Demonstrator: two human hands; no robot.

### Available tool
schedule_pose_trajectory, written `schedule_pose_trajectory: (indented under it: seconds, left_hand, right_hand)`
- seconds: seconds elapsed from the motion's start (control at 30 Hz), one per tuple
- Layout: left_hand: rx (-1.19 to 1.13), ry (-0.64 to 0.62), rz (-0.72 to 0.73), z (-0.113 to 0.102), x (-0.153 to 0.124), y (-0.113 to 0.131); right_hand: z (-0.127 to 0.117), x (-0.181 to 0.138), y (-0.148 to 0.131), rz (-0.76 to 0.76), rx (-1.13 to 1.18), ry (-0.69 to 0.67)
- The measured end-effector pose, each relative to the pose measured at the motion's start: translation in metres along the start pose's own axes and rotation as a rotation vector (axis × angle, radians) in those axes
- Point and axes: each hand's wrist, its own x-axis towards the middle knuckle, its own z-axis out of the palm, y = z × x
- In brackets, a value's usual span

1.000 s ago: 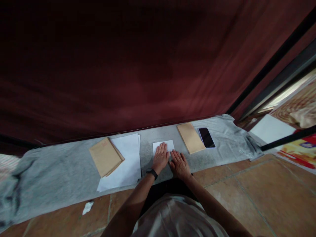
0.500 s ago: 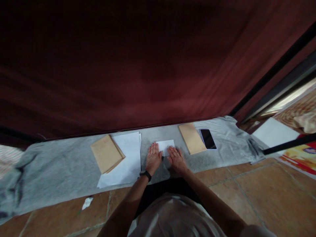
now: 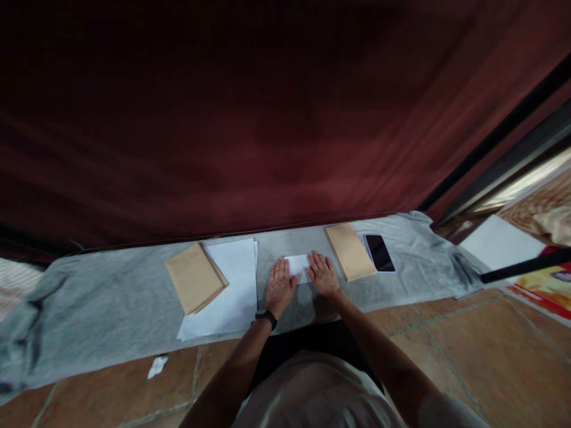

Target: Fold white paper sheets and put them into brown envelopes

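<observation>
A small folded sheet of white paper (image 3: 298,268) lies on the grey cloth between my two hands. My left hand (image 3: 281,285) rests flat on its left side, fingers stretched forward and thumb on the paper. Over the right edge of the paper lies my right hand (image 3: 322,274), palm down with fingers extended. Both hands press on the paper rather than grip it, and they cover its side edges. A dark watch (image 3: 266,317) is on my left wrist.
Brown envelopes (image 3: 194,276) overlap large white sheets (image 3: 232,297) on the left. Another brown envelope (image 3: 350,251) and a phone (image 3: 380,252) lie to the right. Grey cloth (image 3: 111,309) covers the narrow surface, with a dark red panel (image 3: 285,148) behind and tiled floor (image 3: 446,339) in front.
My right hand has slid forward and over the right part of the paper, its fingers now reaching the far edge. My left hand stays flat on the left side. The view has shifted slightly.
</observation>
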Motion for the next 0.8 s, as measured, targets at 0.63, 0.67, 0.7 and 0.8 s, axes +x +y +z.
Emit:
schedule_pose_trajectory:
  seconds: [0.63, 0.67, 0.7, 0.8]
  left_hand:
    - [0.026, -0.112, -0.038, -0.004, 0.003, 0.01]
    - [0.034, -0.117, -0.038, -0.005, 0.003, 0.011]
    - [0.044, -0.124, -0.038, -0.006, 0.004, 0.012]
    - [0.081, -0.162, -0.043, -0.007, 0.005, 0.014]
  right_hand:
    - [0.003, -0.006, 0.01, -0.017, 0.018, 0.008]
    - [0.002, -0.006, 0.01, -0.014, 0.015, 0.0]
    - [0.001, -0.006, 0.011, -0.008, 0.01, -0.01]
    - [-0.001, -0.009, 0.014, 0.021, -0.007, -0.03]
